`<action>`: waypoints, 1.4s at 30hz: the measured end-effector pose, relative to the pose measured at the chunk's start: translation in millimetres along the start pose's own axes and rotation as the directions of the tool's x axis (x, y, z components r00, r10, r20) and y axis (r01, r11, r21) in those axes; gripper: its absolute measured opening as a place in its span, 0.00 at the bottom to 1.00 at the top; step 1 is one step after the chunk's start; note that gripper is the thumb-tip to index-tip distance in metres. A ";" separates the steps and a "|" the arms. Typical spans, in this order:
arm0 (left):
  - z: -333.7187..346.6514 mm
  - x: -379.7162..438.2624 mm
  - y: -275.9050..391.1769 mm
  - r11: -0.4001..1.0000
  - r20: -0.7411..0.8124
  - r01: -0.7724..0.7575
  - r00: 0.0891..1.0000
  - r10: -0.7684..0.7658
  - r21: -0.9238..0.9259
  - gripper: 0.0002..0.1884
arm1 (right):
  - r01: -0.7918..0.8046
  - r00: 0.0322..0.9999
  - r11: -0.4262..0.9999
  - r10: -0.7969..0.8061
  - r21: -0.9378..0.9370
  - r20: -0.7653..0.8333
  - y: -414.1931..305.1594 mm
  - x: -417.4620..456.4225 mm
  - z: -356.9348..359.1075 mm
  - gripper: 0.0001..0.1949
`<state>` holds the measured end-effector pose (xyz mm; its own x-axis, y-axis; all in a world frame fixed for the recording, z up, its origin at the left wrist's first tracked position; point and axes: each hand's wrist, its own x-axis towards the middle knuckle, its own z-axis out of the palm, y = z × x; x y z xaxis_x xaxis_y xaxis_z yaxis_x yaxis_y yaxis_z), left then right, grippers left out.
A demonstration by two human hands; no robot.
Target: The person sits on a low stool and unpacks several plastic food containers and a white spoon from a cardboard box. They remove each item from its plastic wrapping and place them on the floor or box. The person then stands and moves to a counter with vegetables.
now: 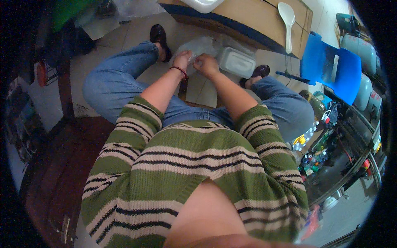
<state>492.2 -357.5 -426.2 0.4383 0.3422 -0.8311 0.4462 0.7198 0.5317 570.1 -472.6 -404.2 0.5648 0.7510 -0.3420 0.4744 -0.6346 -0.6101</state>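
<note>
Between my feet a crumpled clear plastic bag (198,45) hangs or lies low, close to the tiled floor. My left hand (183,59), with a dark red bracelet at the wrist, grips the bag's near edge. Fingers curled, my right hand (207,65) pinches the bag a few centimetres to the right. Beside the right hand sits a rectangular translucent plastic food container (238,62) with its lid on. More clear film shows around its far side. My fingertips partly hide the gripped plastic.
Ahead stands a cardboard box (248,23) bearing a white plastic rice paddle (287,26) and a white tray (203,4). A blue plastic chair (332,65) is at right, near gas cylinders (359,49) and several bottles (316,105). Dark wooden furniture (77,155) lies left.
</note>
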 end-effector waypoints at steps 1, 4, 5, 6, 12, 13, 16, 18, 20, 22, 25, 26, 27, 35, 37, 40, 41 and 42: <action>6.7 -13.7 6.2 0.999 -0.037 -0.034 0.999 0.035 0.018 0.13 | -0.006 1.000 1.000 0.006 0.025 -0.004 0.8 -1.5 1.9 0.12; 14.5 -38.8 17.3 0.995 -0.098 -0.078 0.992 0.084 0.061 0.13 | -0.034 0.999 0.994 0.035 0.107 -0.003 -0.5 -5.3 7.8 0.11; 8.8 -37.9 14.9 0.997 -0.086 -0.051 0.995 0.056 0.065 0.14 | -0.057 0.998 0.988 0.056 0.140 0.007 -2.1 -6.5 10.6 0.11; 5.7 -39.0 15.3 0.997 -0.073 -0.022 0.997 0.027 0.067 0.14 | -0.080 0.997 0.982 0.078 0.171 0.019 -4.3 -7.7 11.3 0.10; 12.9 -67.9 22.1 0.979 -0.130 -0.013 0.991 0.040 0.202 0.14 | -0.292 0.954 0.950 0.297 0.112 -0.034 -1.8 -15.2 22.1 0.09; 14.3 -69.2 18.6 0.978 -0.110 -0.046 0.992 0.070 0.202 0.14 | -0.302 0.950 0.943 0.310 0.139 -0.042 -0.1 -14.4 20.1 0.08; 13.9 -72.4 13.1 0.908 -0.048 -0.195 0.972 0.228 0.372 0.16 | -0.260 0.960 0.941 0.276 0.219 -0.046 4.4 -16.5 -1.7 0.06; 5.7 -76.7 19.1 0.672 0.040 -0.327 0.913 0.405 0.664 0.18 | -0.062 0.982 0.995 0.075 0.079 -0.175 -1.6 -22.4 -9.1 0.06; 5.6 -81.4 19.3 0.436 0.156 -0.388 0.864 0.478 0.812 0.19 | 0.024 0.970 0.999 -0.032 -0.037 -0.239 -8.4 -28.5 -17.9 0.07; 4.9 -85.6 16.7 0.268 0.258 -0.414 0.845 0.468 0.870 0.20 | -0.004 0.963 0.995 -0.023 -0.099 -0.268 -15.2 -34.1 -22.3 0.08; 3.3 -92.7 13.7 0.100 0.358 -0.441 0.824 0.440 0.892 0.17 | -0.022 0.961 0.994 -0.009 -0.110 -0.275 -13.8 -36.9 -22.8 0.09; 2.5 -93.0 13.2 0.065 0.351 -0.417 0.831 0.432 0.907 0.16 | -0.031 0.971 0.990 -0.003 -0.137 -0.237 -14.7 -37.4 -23.1 0.10; 3.0 -95.0 14.5 0.032 0.342 -0.392 0.838 0.425 0.920 0.16 | -0.039 0.980 0.985 0.005 -0.165 -0.198 -18.8 -37.9 -26.8 0.11; 14.9 -113.3 20.8 0.035 0.183 -0.232 0.842 0.508 0.972 0.12 | -0.052 0.946 0.961 -0.041 -0.273 -0.322 -22.7 -36.4 -18.0 0.11; 6.5 -106.5 17.6 0.097 0.146 -0.238 0.819 0.555 0.966 0.12 | -0.079 0.945 0.955 -0.020 -0.285 -0.326 -25.4 -37.9 -17.4 0.12; -16.4 -79.5 20.1 0.372 -0.121 -0.171 0.755 0.644 0.912 0.12 | -0.151 0.950 0.970 0.088 -0.191 -0.301 -13.6 -49.0 -24.5 0.15; -22.8 -80.8 25.3 0.422 -0.170 -0.144 0.766 0.620 0.895 0.13 | -0.232 0.938 0.970 0.201 -0.079 -0.283 -5.7 -50.7 -24.4 0.15; -30.7 -77.4 28.3 0.587 -0.246 -0.174 0.788 0.565 0.790 0.14 | -0.308 0.918 0.951 0.306 0.034 -0.252 3.5 -52.1 -21.1 0.15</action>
<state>447.0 -345.1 -351.8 0.4053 0.8246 -0.3947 0.8025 -0.1142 0.5856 556.7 -517.7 -373.5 0.8339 0.4491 -0.3208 0.2543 -0.8286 -0.4988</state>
